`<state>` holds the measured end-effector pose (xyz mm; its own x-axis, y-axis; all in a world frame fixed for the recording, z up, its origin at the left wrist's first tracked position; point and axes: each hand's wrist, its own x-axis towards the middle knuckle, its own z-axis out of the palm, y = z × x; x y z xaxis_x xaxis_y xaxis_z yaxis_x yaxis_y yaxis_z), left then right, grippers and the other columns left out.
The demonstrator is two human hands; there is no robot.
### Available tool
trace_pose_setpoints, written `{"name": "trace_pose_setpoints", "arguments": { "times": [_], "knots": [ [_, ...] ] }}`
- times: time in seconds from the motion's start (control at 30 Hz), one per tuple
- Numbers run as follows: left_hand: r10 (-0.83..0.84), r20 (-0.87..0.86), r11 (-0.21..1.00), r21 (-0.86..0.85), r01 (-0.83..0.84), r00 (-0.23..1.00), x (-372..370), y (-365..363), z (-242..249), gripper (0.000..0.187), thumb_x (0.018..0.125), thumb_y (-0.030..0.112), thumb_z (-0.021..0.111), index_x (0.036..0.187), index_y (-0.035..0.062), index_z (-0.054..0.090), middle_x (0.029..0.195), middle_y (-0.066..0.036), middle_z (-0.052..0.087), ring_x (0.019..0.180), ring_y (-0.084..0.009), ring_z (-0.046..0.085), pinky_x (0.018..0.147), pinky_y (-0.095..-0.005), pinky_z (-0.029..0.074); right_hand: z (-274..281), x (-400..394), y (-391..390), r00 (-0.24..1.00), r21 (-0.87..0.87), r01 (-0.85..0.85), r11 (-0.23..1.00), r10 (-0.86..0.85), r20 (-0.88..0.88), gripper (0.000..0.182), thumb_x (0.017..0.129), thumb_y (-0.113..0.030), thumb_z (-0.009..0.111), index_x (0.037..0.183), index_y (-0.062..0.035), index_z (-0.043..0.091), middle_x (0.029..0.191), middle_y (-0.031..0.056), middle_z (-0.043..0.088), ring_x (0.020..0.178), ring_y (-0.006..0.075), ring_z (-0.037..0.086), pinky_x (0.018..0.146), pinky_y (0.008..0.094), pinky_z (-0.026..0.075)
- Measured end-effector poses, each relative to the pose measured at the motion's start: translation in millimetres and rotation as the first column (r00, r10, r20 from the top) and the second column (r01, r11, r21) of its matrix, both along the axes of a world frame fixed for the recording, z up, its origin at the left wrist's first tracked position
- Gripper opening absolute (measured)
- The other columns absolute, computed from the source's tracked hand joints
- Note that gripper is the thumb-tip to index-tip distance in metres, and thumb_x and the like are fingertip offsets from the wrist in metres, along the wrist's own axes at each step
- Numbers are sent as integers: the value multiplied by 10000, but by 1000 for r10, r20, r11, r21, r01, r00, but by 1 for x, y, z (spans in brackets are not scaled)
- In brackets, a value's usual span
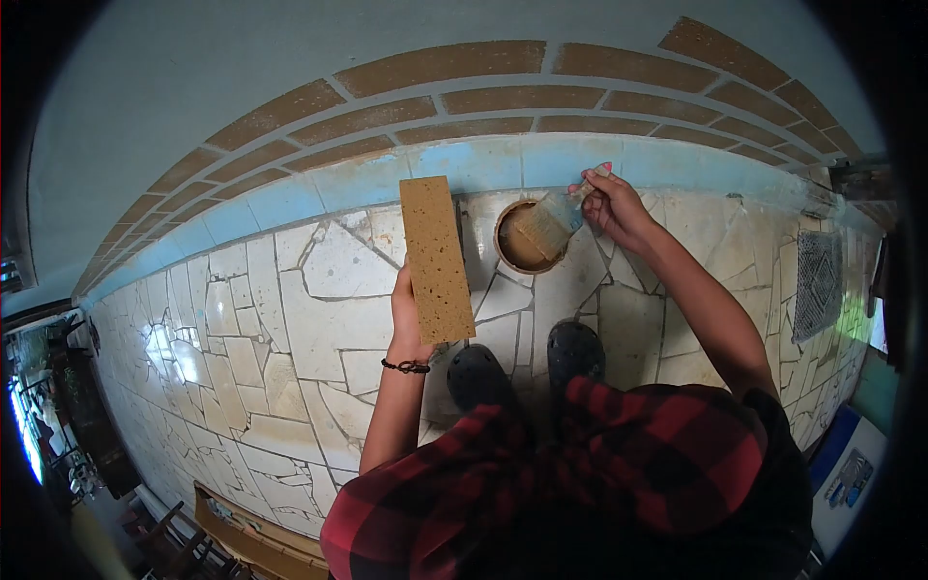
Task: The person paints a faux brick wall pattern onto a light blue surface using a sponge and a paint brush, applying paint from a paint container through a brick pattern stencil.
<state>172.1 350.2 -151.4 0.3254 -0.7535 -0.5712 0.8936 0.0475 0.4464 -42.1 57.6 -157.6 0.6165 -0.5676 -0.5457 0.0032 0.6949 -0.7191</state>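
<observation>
A red-and-black checked shirt is filling the bottom of the head view, and just beyond it two dark rubber clogs are standing on the cracked cream mosaic-tile floor.

The left hand is wrapping around the lower end of a tan, pitted rectangular brick slip — holding it upright above the floor, with a black bead bracelet on the wrist.

To the right of the slip, a small round brown pot is sitting on the tiles close to the wall's pale blue base strip. The right hand is pinching the pink-tipped handle of a wide flat paintbrush, whose bristles are reaching down over the pot.

Above the blue strip, rows of brown brick slips are lining the wall — well beyond the held slip.
</observation>
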Motion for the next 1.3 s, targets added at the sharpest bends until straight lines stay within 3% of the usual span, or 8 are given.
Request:
{"name": "trace_pose_setpoints", "arguments": {
  "times": [0.27,0.57,0.87,1.07,1.2,1.27,1.3],
  "knots": [
    [-18,6,999,34,18,1000,-14,-7,-9,487,1045,364,353,1317,19,563,1120,-146,686,907,-252,689,784,-401,581,-37,-4,-1,998,137,21,990,-13,-57,156,1031,-266,595,1022,-112,611,906,9,710,636,56,572,625,218,488],
    [-58,2,998,22,58,998,-19,-15,-11,470,1043,363,361,1299,30,572,1115,-136,688,914,-248,690,794,-411,581,-35,-1,2,994,235,107,966,-107,-13,139,988,-235,688,963,-179,563,751,-100,579,591,4,544,573,174,471],
    [-57,-12,997,43,58,998,-21,-15,-8,469,1045,377,365,1311,50,571,1119,-128,688,916,-247,688,785,-408,577,2,11,11,988,263,155,952,-148,-43,285,970,-349,717,970,-195,477,716,-82,572,552,33,587,518,163,526],
    [-80,0,996,46,80,997,-24,-14,-10,481,1042,388,369,1316,50,571,1111,-122,691,916,-246,685,775,-399,574,12,17,19,986,257,156,954,-136,-94,293,983,-377,690,961,-140,519,695,-47,596,545,44,572,500,185,514],
    [-121,-51,991,50,124,991,-23,-15,-7,482,1041,379,362,1308,38,574,1101,-134,691,889,-258,688,751,-399,577,25,20,20,996,247,77,966,-88,34,269,1004,-363,656,961,-124,541,711,-37,603,586,62,576,563,212,509],
    [-143,-68,989,39,146,987,-22,-16,-5,481,1042,369,354,1303,31,576,1095,-143,691,872,-265,689,732,-402,577,49,25,24,987,219,7,976,-41,152,268,1015,-357,635,965,-107,556,731,-24,615,614,76,580,604,227,502],
    [-161,-101,986,14,163,982,-22,-18,-3,482,1044,366,351,1307,28,571,1093,-146,691,869,-270,691,731,-409,581,65,29,27,992,159,-25,987,4,129,266,1018,-353,627,963,-102,559,741,-16,622,624,82,580,619,233,498]
  ]
}}
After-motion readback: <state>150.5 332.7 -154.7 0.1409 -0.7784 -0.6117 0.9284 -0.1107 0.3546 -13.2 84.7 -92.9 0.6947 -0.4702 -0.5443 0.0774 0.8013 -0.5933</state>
